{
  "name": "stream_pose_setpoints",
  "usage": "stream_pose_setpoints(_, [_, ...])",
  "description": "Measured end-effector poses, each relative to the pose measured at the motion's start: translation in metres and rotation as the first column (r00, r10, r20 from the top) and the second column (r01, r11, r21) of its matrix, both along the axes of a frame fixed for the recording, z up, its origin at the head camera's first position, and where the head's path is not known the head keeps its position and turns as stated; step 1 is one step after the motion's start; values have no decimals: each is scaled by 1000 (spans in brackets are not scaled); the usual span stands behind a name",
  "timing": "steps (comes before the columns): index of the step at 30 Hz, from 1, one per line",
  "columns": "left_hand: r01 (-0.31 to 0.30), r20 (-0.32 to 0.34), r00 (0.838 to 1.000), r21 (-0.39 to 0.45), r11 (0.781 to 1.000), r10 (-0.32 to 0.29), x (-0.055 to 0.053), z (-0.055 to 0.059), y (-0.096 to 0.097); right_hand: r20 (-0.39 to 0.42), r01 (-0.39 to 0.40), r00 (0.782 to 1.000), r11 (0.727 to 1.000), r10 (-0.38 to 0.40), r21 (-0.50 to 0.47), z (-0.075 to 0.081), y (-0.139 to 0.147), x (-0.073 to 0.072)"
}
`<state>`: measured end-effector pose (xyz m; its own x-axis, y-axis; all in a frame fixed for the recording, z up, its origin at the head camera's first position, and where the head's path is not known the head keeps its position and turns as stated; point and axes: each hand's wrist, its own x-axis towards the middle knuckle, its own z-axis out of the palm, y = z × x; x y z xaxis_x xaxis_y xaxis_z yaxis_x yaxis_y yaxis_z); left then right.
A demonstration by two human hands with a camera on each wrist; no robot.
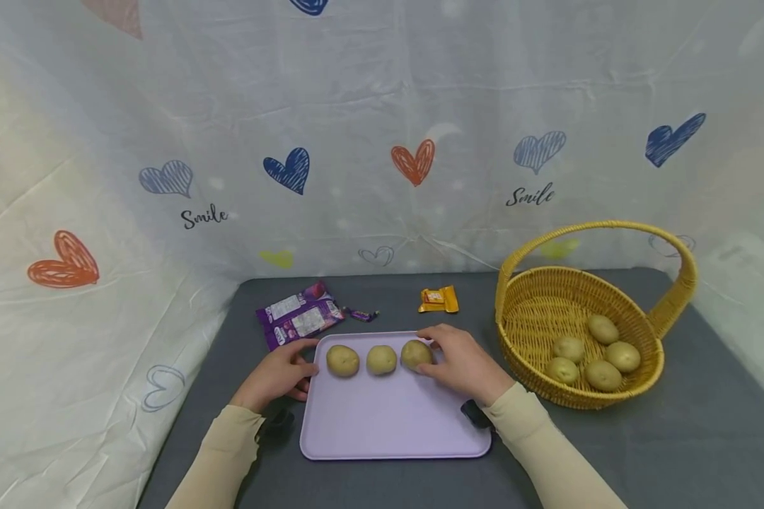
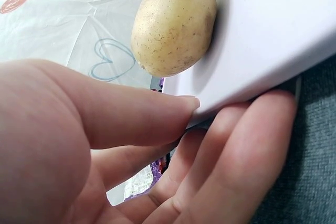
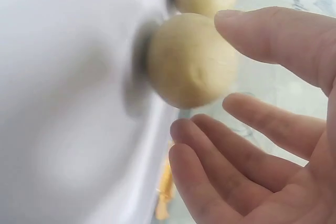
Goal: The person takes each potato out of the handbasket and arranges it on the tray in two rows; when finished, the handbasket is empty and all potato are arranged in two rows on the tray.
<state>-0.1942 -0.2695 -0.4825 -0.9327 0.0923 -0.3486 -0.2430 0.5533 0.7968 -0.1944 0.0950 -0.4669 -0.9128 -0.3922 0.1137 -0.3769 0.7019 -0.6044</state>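
Three potatoes lie in a row along the far side of a lilac tray (image 1: 395,424): a left potato (image 1: 342,360), a middle potato (image 1: 381,360) and a right potato (image 1: 415,355). My left hand (image 1: 279,374) holds the tray's left edge, thumb at the rim and fingers curled against its outer side, as the left wrist view shows. Around the right potato (image 3: 191,61) my right hand (image 3: 262,129) is spread. Its thumb tip overlaps the potato's edge in the right wrist view, while the other fingers stand apart from it.
A yellow wicker basket (image 1: 516,318) with a tall handle stands at the right, several potatoes inside. Behind the tray lie a purple snack packet (image 1: 301,315), a small purple wrapped sweet (image 1: 360,314) and an orange packet (image 1: 438,300). A heart-print cloth (image 1: 356,233) hangs behind the table.
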Motion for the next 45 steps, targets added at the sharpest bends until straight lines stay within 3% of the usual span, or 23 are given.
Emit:
stream_pose_setpoints(8, [-15,-10,1000,3,1000,15,12,2,-15,-67,-26,997,1000,26,5,28,31,26])
stream_pose_setpoints(13, [-23,-4,1000,-1,1000,23,15,0,-22,-145,17,989,1000,-13,25,49,87,42])
stream_pose_setpoints(18, [-27,9,1000,-9,1000,27,16,1,-25,-107,97,990,991,-87,93,59,153,42])
stream_pose_setpoints(22, [-16,11,1000,-12,1000,16,14,1,-25,-29,117,993,978,-113,175,56,193,39])
stream_pose_setpoints(26, [-1,11,1000,-15,1000,2,12,1,-23,24,88,995,971,-95,223,51,214,33])
stream_pose_setpoints(33, [1,23,1000,-3,1000,-1,8,1,-15,5,17,1000,952,-19,307,47,225,27])
stream_pose_setpoints(40, [18,18,1000,3,1000,-18,1,-1,-6,40,-9,999,946,-4,325,40,231,30])
stream_pose_setpoints(45, [27,22,999,3,1000,-28,-4,-2,1,2,-12,1000,934,12,356,37,236,32])
